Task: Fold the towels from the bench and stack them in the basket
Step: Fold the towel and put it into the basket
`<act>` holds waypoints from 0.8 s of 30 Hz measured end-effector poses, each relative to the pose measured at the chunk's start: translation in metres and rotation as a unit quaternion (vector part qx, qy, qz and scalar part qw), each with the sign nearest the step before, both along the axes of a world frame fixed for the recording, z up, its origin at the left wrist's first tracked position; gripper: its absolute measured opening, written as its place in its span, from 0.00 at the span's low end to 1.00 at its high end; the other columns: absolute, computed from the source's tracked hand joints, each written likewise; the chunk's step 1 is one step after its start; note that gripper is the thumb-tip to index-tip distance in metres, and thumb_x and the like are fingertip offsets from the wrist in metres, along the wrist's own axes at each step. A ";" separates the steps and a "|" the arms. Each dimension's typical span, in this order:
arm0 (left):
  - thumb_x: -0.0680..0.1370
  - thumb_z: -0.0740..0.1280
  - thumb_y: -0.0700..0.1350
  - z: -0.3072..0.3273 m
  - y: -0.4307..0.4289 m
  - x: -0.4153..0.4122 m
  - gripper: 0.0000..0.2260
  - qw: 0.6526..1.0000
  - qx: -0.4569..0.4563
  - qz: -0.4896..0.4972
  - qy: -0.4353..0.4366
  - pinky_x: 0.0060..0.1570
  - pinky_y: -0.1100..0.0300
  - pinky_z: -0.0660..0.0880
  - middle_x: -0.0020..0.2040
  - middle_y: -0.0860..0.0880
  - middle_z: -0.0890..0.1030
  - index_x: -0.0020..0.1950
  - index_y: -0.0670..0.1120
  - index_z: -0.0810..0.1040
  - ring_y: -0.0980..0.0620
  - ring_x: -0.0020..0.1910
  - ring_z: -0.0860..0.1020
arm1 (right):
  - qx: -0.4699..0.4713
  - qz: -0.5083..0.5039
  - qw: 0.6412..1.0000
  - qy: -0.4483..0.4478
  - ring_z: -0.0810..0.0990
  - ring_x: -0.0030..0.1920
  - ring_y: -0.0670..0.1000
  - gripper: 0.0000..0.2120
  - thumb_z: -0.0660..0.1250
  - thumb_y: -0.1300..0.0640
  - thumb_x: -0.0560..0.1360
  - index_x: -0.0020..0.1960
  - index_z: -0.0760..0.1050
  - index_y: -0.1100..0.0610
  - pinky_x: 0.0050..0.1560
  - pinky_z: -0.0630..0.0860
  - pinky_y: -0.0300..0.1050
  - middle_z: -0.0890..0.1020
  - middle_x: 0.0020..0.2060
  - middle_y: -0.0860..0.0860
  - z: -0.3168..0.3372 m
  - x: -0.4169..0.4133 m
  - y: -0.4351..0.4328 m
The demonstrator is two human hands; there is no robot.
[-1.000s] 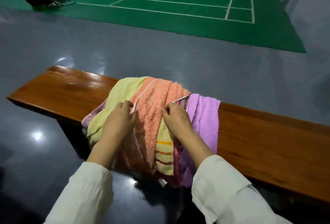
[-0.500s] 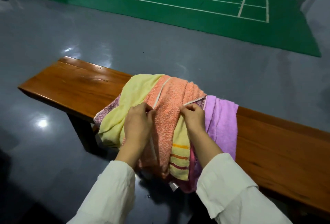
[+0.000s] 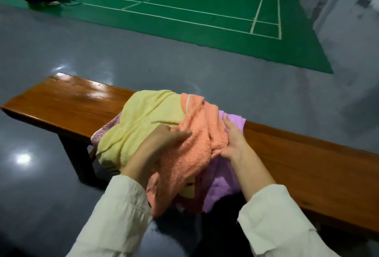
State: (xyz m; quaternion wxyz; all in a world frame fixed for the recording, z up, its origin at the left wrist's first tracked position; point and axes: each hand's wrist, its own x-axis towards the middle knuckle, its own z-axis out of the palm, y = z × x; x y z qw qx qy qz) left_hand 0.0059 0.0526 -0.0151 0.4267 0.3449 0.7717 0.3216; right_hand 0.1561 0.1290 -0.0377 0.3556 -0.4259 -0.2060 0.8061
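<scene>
Your left grip (image 3: 162, 142) is closed on a bunch of the orange towel (image 3: 196, 146), thumb on top and cloth gathered under the palm. Your right grip (image 3: 233, 139) lies just beside it on the towel's other edge, fingers (image 3: 227, 120) stretched along the cloth and thumb tucked under the fold; it looks pinched shut on that edge, though the tips are partly hidden.

The orange towel sits between your two grips, on top of a loose heap draped over the near edge of the table (image 3: 307, 166). A yellow towel (image 3: 143, 121) spreads outward from your left grip, and a purple towel (image 3: 223, 183) hangs below your right.

Expect terry cloth: light, soft and limp, with no shape of its own. It should not slip, but it will probably drag on its neighbours, so lift it clear first. Bunched holds will fold badly; work each grip out to a corner of the hem. No basket is in view.
</scene>
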 end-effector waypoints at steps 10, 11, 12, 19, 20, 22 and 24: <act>0.81 0.62 0.42 0.031 0.007 0.051 0.08 0.946 0.319 -0.005 -0.047 0.54 0.63 0.72 0.52 0.52 0.81 0.57 0.49 0.77 0.58 0.51 0.78 | 0.156 -0.124 0.971 0.132 0.81 0.41 0.52 0.08 0.57 0.61 0.80 0.45 0.72 0.54 0.56 0.75 0.55 0.80 0.40 0.55 0.046 0.066 -0.001; 0.80 0.63 0.42 0.040 0.009 0.053 0.08 0.939 0.341 0.000 -0.045 0.56 0.61 0.72 0.53 0.51 0.81 0.58 0.49 0.76 0.56 0.52 0.78 | 0.181 -0.156 0.959 0.150 0.80 0.42 0.53 0.08 0.57 0.60 0.80 0.43 0.71 0.53 0.59 0.73 0.57 0.79 0.41 0.55 0.058 0.080 0.000; 0.79 0.64 0.43 0.048 0.011 0.055 0.08 0.931 0.362 0.002 -0.047 0.56 0.59 0.73 0.53 0.51 0.81 0.57 0.50 0.77 0.55 0.52 0.78 | 0.202 -0.178 0.949 0.162 0.80 0.42 0.53 0.09 0.58 0.59 0.80 0.42 0.71 0.52 0.60 0.73 0.56 0.79 0.40 0.55 0.069 0.095 -0.004; 0.73 0.72 0.46 0.027 0.017 0.101 0.27 0.953 0.252 -0.095 0.138 0.58 0.52 0.71 0.56 0.44 0.74 0.68 0.45 0.64 0.44 0.54 0.75 | 0.141 -0.238 0.957 0.087 0.81 0.33 0.50 0.19 0.59 0.62 0.79 0.33 0.81 0.58 0.46 0.79 0.46 0.82 0.31 0.54 0.043 0.160 -0.046; 0.72 0.72 0.46 0.019 0.014 0.115 0.27 0.944 0.262 -0.110 0.169 0.61 0.51 0.69 0.58 0.42 0.72 0.67 0.43 0.66 0.44 0.56 0.73 | 0.126 -0.228 0.964 0.054 0.81 0.34 0.51 0.14 0.60 0.63 0.78 0.38 0.80 0.60 0.49 0.78 0.48 0.82 0.33 0.55 0.030 0.161 -0.052; 0.72 0.72 0.44 0.002 0.002 0.142 0.17 0.932 0.289 -0.163 0.148 0.58 0.51 0.71 0.53 0.43 0.74 0.57 0.46 0.71 0.48 0.49 0.74 | 0.102 -0.200 0.975 -0.003 0.81 0.40 0.55 0.08 0.61 0.63 0.76 0.48 0.78 0.62 0.55 0.76 0.52 0.82 0.41 0.58 0.006 0.163 -0.062; 0.75 0.71 0.46 -0.010 -0.018 0.171 0.09 0.932 0.259 -0.243 0.070 0.49 0.58 0.74 0.46 0.47 0.77 0.50 0.48 0.72 0.55 0.41 0.74 | 0.067 -0.185 0.980 -0.023 0.82 0.42 0.55 0.11 0.62 0.63 0.76 0.57 0.77 0.61 0.50 0.79 0.49 0.83 0.45 0.59 -0.009 0.164 -0.071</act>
